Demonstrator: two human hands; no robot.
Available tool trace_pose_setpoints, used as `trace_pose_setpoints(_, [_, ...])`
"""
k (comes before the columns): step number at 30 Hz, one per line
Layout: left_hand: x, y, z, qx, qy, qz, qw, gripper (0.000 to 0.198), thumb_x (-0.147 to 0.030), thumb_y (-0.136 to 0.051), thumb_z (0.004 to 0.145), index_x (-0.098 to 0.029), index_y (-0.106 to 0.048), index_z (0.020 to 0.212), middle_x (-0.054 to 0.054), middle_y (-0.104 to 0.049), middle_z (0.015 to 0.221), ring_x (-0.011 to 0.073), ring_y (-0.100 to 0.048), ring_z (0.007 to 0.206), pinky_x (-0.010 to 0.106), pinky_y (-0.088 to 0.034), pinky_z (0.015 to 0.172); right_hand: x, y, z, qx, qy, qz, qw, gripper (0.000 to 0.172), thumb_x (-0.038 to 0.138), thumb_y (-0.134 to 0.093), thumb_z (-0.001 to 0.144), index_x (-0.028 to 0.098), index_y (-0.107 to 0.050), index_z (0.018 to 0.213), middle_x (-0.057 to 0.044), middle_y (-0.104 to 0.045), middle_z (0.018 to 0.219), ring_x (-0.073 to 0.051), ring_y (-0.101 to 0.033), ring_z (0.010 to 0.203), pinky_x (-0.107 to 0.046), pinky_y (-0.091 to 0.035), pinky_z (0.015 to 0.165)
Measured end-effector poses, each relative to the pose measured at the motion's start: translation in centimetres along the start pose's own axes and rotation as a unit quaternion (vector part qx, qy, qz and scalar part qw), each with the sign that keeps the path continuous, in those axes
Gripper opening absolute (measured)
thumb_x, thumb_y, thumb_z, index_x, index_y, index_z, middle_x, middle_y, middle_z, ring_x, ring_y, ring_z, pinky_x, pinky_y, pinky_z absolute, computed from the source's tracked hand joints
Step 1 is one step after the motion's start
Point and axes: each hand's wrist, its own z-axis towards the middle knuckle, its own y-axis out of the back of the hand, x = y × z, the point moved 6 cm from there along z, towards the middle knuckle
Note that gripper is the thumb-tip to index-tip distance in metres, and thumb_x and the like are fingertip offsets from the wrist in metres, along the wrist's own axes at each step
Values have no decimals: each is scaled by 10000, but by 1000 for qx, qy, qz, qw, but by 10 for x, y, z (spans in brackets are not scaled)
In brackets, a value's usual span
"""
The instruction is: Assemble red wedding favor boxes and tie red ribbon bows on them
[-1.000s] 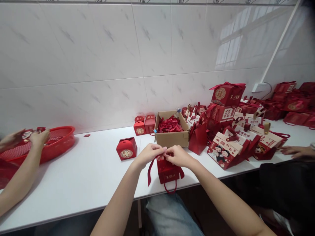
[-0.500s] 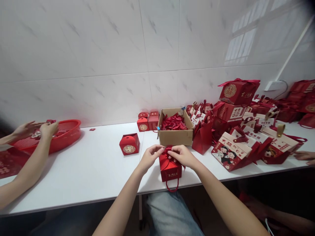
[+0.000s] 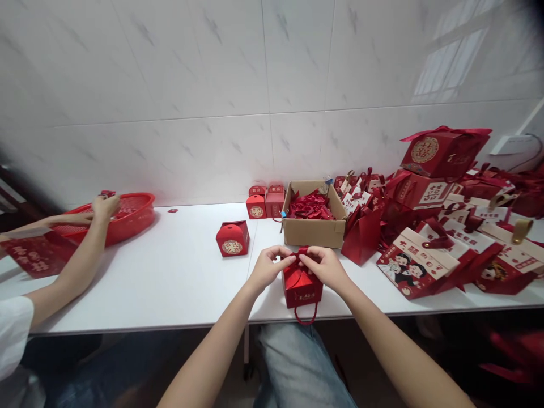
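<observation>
A small red gift box [image 3: 304, 290] with gold lettering stands near the table's front edge, its red cord handle [image 3: 306, 321] hanging over that edge. Across its top lies a red ribbon bow [image 3: 301, 260]. My left hand [image 3: 271, 267] pinches the bow from the left, thumb and forefinger pressed together. From the right, my right hand [image 3: 326, 266] pinches the other side of the ribbon. The fingers partly hide the bow. Just behind the hands is a cardboard box [image 3: 314, 232] filled with red ribbon bows [image 3: 310, 205].
A closed red box [image 3: 233, 239] sits to the left, with two small boxes [image 3: 266, 203] by the wall. Many red gift bags [image 3: 419, 263] and stacked boxes [image 3: 444, 152] crowd the right. At far left a co-worker's arm [image 3: 85, 258] reaches into a red basket [image 3: 142, 221].
My fingertips have drawn closer together over the bow. The view has shifted, so things appear farther right. The co-worker's hands have moved apart, one raised over the basket with a small red item.
</observation>
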Motion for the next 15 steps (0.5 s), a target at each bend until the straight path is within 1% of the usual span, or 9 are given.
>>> trace_pose_setpoints(3, [-2, 0, -1, 5, -8, -5, 1000, 254, -377, -689, 703, -148, -578, 705, 26, -620, 737, 145, -563, 721, 264, -429, 686, -2, 1, 1, -30, 7, 17, 999, 198, 360, -576, 768, 204, -477, 839, -37, -677, 751, -172, -639, 653, -261, -452, 562])
trace_pose_setpoints(5, [-5, -2, -1, 13, -18, -10, 1000, 254, -367, -688, 705, -155, -549, 710, 11, -597, 736, 137, -556, 721, 254, -428, 680, 1, 2, 1, -46, 23, 9, 999, 235, 330, -596, 752, 225, -397, 824, -6, -667, 729, -171, -645, 663, -270, -460, 603])
trace_pose_setpoints(8, [-9, -5, -1, 18, -36, -14, 999, 249, -338, -715, 685, -163, -561, 772, 6, -593, 786, 138, -558, 770, 248, -436, 702, 7, 3, -1, -64, 45, -29, 996, 278, 295, -601, 744, 236, -346, 837, 26, -641, 688, -171, -636, 666, -279, -454, 640])
trace_pose_setpoints(10, [-8, -6, 0, 11, -35, -21, 999, 264, -337, -730, 671, -162, -598, 819, 17, -614, 819, 147, -568, 800, 256, -443, 730, 12, 4, -3, -78, 59, -45, 994, 288, 284, -597, 747, 239, -337, 862, 43, -622, 664, -164, -619, 635, -273, -446, 630])
trace_pose_setpoints(12, [-3, -6, 0, -1, -24, -31, 999, 273, -353, -738, 658, -153, -625, 804, 25, -630, 799, 152, -576, 780, 265, -450, 727, 15, 4, -5, -91, 77, -56, 991, 266, 274, -591, 754, 239, -357, 876, 46, -618, 662, -158, -609, 624, -266, -443, 627])
trace_pose_setpoints(15, [4, -6, 0, -13, -14, -37, 999, 267, -367, -742, 646, -142, -631, 739, 27, -631, 735, 150, -578, 725, 268, -458, 686, 19, 4, -7, -92, 106, -83, 987, 153, 271, -569, 781, 226, -452, 870, 16, -647, 713, -159, -624, 674, -259, -458, 642])
